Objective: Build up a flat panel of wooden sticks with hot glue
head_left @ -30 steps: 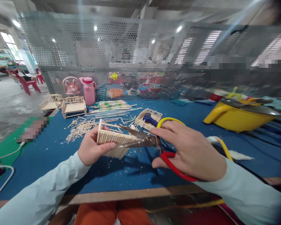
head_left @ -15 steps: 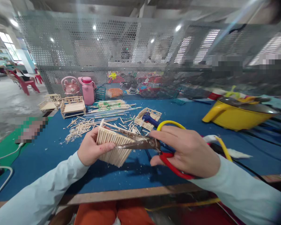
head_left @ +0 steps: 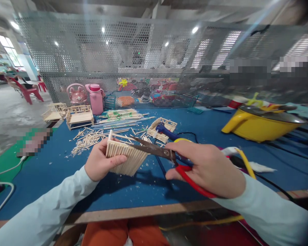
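Note:
My left hand (head_left: 102, 160) is closed around a small piece made of side-by-side wooden sticks (head_left: 125, 159), thumb on its near face. Scissors (head_left: 166, 153) with a red handle and a yellow one are in my right hand (head_left: 207, 167), their blades lying along the upper right edge of the stick piece, nearly together. Behind the blades, a small stick frame (head_left: 171, 123) rests on the blue table, with a blue-handled tool (head_left: 165, 130) across it. Loose sticks and scraps (head_left: 91, 138) lie beyond my left hand.
Two small stick-built benches (head_left: 79, 116) stand at the back left near a pink bottle (head_left: 95, 99). A yellow pot (head_left: 261, 126) with a lid is at the right, among cables. A perforated metal screen (head_left: 133, 44) rises behind the blue table (head_left: 113, 201).
The scissor blades have come closer together and moved up to the stick piece's upper edge. My right hand has shifted slightly right and down. The stick piece has tilted a little.

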{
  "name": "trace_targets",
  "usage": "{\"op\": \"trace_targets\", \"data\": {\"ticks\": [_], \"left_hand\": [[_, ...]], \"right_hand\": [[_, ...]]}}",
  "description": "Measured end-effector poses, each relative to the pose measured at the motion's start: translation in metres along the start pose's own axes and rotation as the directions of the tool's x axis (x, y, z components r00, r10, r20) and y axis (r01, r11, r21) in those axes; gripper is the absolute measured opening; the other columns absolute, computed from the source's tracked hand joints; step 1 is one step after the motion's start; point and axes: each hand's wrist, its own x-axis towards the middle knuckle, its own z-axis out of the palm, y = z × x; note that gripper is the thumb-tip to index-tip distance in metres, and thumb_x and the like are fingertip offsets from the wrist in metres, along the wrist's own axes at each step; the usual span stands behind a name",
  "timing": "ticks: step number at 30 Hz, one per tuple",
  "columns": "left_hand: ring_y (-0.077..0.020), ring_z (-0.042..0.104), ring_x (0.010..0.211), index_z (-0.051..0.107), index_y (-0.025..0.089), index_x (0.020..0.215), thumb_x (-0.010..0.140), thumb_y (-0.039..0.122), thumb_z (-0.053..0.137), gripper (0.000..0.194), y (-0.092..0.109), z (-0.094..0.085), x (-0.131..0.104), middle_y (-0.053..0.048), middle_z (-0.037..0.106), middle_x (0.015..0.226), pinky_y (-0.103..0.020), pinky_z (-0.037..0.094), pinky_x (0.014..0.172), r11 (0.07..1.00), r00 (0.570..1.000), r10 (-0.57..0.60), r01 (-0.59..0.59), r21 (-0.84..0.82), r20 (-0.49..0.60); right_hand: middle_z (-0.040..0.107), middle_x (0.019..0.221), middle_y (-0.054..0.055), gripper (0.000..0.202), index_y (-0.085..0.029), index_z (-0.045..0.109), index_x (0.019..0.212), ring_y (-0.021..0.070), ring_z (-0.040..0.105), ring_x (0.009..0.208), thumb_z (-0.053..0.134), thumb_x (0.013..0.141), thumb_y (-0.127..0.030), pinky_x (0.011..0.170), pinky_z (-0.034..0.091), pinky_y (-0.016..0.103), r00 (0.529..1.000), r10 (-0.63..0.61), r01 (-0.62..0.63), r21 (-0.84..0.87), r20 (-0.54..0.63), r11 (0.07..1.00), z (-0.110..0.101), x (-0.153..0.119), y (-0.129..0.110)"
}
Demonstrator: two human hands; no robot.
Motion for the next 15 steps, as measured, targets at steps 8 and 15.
{"op": "trace_targets", "data": {"ticks": [8,15], "left_hand": [[-0.0084,0.051,0.057,0.057,0.015,0.076,0.052,0.020,0.079,0.033,-0.001,0.004,-0.003,0.003,0.055,0.066,-0.019,0.044,0.054,0.999,0.999,0.034,-0.034,-0.014,0.040],[-0.0077,0.050,0.054,0.055,0.015,0.076,0.053,0.019,0.079,0.034,0.000,0.004,-0.004,0.003,0.055,0.063,-0.018,0.044,0.051,1.000,0.998,-0.015,0.016,-0.021,0.063]], "right_hand": [[0.063,0.081,0.012,0.069,-0.011,0.061,0.099,0.0240,0.060,0.073,0.048,0.068,-0.071,0.059,0.046,0.031,0.998,-0.051,0.054,-0.071,0.044,0.996,-0.004,0.009,-0.003],[0.057,0.081,0.012,0.072,-0.008,0.059,0.103,0.0222,0.054,0.073,0.055,0.065,-0.069,0.064,0.045,0.034,0.987,-0.138,0.138,-0.002,0.088,0.990,-0.009,0.014,0.001]]}}
